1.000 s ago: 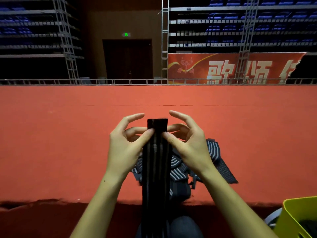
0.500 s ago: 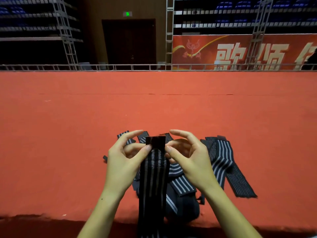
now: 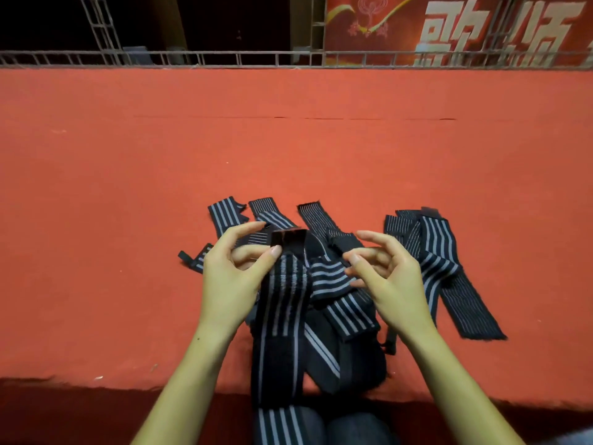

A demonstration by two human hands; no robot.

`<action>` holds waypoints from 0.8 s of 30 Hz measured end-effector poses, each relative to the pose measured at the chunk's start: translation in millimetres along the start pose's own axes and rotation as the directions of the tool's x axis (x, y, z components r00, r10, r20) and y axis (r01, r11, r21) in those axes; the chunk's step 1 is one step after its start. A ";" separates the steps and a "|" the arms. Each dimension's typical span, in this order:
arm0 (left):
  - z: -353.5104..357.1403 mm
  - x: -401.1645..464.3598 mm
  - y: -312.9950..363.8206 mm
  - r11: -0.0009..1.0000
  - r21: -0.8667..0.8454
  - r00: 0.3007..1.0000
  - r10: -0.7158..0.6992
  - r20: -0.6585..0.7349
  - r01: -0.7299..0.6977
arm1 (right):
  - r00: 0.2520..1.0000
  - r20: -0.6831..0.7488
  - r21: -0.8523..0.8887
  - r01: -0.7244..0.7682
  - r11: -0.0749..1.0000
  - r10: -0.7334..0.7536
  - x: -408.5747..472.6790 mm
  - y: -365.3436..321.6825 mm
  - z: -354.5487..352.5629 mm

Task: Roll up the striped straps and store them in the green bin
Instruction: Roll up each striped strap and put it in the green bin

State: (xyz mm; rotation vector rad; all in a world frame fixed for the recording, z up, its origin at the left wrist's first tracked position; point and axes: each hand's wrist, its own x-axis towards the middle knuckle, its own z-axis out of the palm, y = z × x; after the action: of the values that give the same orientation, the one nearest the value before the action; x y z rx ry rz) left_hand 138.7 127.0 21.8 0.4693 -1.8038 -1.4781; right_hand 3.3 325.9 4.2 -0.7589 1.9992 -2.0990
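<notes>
A long black strap with grey stripes (image 3: 282, 319) hangs from my left hand (image 3: 232, 277) down over the carpet edge to my lap. The left thumb and fingers pinch it just below its plain black end tab (image 3: 288, 239). My right hand (image 3: 390, 284) hovers to the right of the strap with fingers loosely curled and holds nothing. Under both hands lies a heap of several more striped straps (image 3: 337, 284), and another bunch of straps (image 3: 439, 261) is spread out to the right. The green bin is out of view.
The straps lie near the front edge of a wide red carpeted platform (image 3: 160, 187). A metal railing (image 3: 224, 57) runs along its far side, with a red banner (image 3: 465, 30) behind. My knees (image 3: 321, 425) show below the edge.
My right hand has let go of the strap's top end and drawn off to the right. The left hand keeps its pinch. The view has tilted down, and the bin left the frame.
</notes>
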 end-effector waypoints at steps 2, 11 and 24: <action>-1.0 1.4 -10.9 1.000 0.010 1.000 -0.018 -0.003 0.019 | 0.999 -0.027 -0.036 -0.033 0.999 0.032 0.7 14.6 -7.5; 6.5 5.8 -30.2 0.997 0.038 0.998 -0.061 0.012 0.061 | 0.996 -0.073 -0.528 -0.076 0.846 0.044 22.6 62.7 -18.3; 7.6 8.9 -30.4 0.997 0.060 0.998 -0.055 0.017 0.054 | 0.991 -0.131 -0.363 -0.062 0.930 0.015 39.1 63.1 7.9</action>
State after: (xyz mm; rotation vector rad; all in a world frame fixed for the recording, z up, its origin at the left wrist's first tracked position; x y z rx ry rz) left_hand 122.0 117.9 -4.6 0.5395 -1.8670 -1.4732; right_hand -41.7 295.3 -46.9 -0.6423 2.4950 -1.8125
